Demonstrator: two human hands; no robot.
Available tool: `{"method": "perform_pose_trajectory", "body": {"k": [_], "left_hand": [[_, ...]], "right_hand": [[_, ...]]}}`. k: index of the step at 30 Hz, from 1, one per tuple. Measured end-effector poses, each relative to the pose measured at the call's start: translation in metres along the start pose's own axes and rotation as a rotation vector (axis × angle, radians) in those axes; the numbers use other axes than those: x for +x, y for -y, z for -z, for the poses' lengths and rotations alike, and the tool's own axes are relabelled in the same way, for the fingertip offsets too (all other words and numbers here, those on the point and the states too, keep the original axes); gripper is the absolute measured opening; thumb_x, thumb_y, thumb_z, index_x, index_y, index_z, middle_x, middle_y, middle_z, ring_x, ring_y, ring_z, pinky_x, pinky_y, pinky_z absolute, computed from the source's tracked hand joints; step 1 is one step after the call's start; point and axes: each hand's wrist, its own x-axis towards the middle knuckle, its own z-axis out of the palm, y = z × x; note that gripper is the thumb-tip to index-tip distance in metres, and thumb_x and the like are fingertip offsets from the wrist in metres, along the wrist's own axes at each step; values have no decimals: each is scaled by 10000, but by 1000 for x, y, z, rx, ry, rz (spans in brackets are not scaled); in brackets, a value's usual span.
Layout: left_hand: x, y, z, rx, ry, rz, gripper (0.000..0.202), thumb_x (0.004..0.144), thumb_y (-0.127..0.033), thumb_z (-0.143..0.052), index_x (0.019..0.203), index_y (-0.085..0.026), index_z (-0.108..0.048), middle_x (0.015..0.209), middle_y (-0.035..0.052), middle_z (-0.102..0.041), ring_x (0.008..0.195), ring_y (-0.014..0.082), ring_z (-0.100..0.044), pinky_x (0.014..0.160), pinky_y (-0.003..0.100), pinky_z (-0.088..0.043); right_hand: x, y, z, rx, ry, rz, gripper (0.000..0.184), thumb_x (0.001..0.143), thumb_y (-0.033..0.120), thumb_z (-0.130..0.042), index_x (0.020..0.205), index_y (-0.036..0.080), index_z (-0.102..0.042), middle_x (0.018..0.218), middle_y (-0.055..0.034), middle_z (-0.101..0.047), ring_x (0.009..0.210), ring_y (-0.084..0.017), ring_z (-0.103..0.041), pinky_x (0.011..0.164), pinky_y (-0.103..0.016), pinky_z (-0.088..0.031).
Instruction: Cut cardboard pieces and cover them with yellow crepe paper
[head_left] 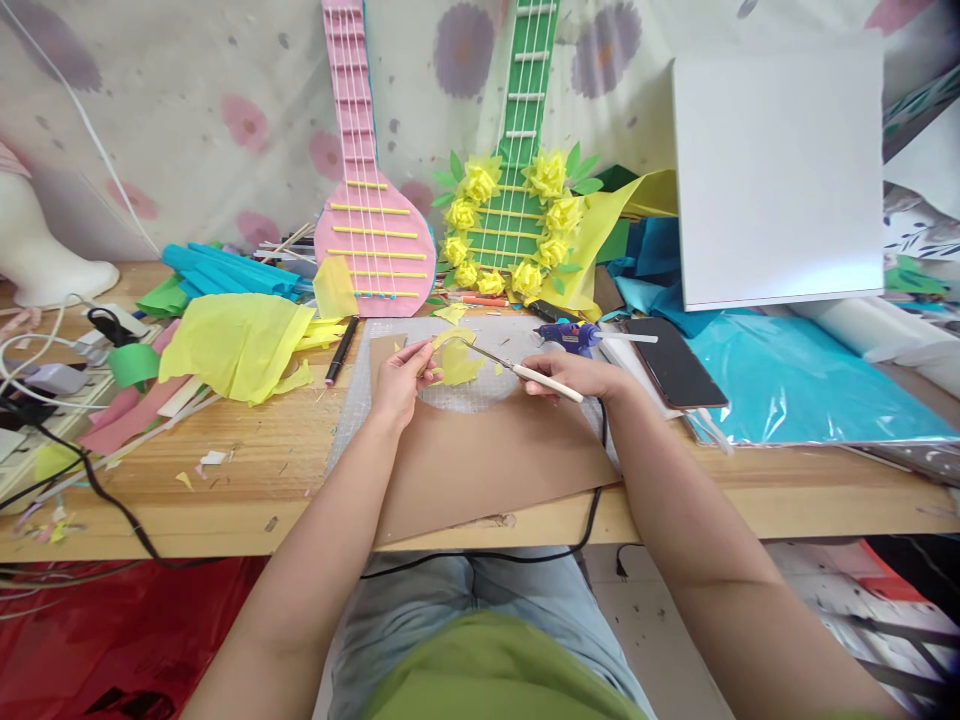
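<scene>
My left hand [403, 380] is closed in a pinch on a small piece of yellow crepe paper [444, 338]. In my right hand [562, 372] is a slim metal tool with a long off-white handle [551, 384]. Its thin shaft points left, and the tip meets the yellow piece by my left fingers; whether it has one blade or two I cannot tell. Beneath both hands lie loose yellow paper pieces [459, 365] on a grey cutting mat [352, 400]. A brown cardboard sheet [480, 465] with a curved cutout lies under my forearms.
A blue glue gun [568, 337] and a phone [675, 362] lie right of my hands. A pink paper lute [375, 240] and a green one [510, 225] with yellow flowers stand behind. Left are yellow crepe paper [236, 345], a black marker [342, 351] and cables.
</scene>
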Motion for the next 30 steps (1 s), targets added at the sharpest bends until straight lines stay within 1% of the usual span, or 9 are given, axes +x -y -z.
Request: {"method": "perform_pose_trajectory", "body": {"k": [10, 19, 24, 30], "left_hand": [[-1, -1, -1, 6, 7, 6, 302, 599, -268, -753, 855, -124, -683, 521, -42, -545, 407, 19, -452, 569, 224, -532], [1, 1, 0, 5, 3, 11, 313, 600, -274, -754, 862, -119, -679, 516, -40, -546, 404, 19, -450, 564, 221, -534], [0, 0, -1, 8, -4, 18, 290, 610, -257, -745, 852, -113, -675, 514, -43, -540, 398, 18, -445, 555, 223, -536], [0, 0, -2, 1, -10, 18, 247, 638, -230, -723, 849, -112, -674, 506, -41, -538, 394, 21, -441, 555, 228, -541]], "right_hand": [[1, 3, -2, 34, 3, -21, 404, 664, 538, -606, 714, 167, -454, 594, 40, -441, 516, -88, -434, 508, -241, -346], [1, 3, -1, 28, -10, -12, 379, 687, 520, -592, 691, 167, -454, 570, 43, -440, 507, -83, -437, 498, -231, -346], [0, 4, -1, 38, -4, -18, 387, 684, 528, -591, 683, 165, -455, 549, 48, -431, 490, -79, -433, 490, -230, -346], [1, 1, 0, 45, -10, -16, 384, 683, 526, -591, 668, 166, -459, 536, 47, -437, 475, -80, -434, 475, -228, -338]]}}
